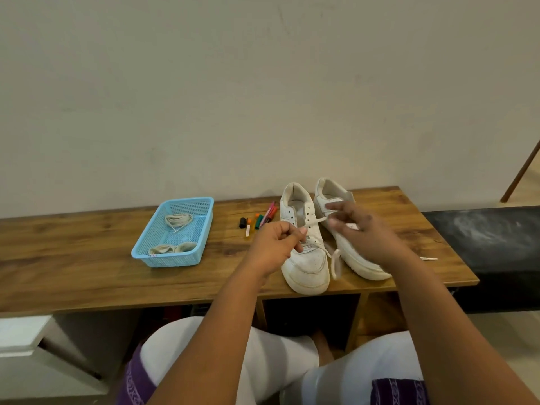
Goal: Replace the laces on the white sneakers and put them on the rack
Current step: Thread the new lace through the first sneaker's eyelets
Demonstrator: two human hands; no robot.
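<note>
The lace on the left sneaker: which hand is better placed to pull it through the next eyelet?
Left, probably. The left hand already pinches the lace right beside the left sneaker. The right hand holds the lace's other side, blurred, over the right sneaker.

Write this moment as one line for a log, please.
left hand: pinching lace | right hand: pinching same lace | left sneaker: partly laced | basket: spare laces inside | rack: not seen

We're in a home, prob. an entryway: low wooden bench (87,276) w/ shoe cubbies underneath, plain painted wall (263,83), tiled floor (520,182) at the right.
</note>
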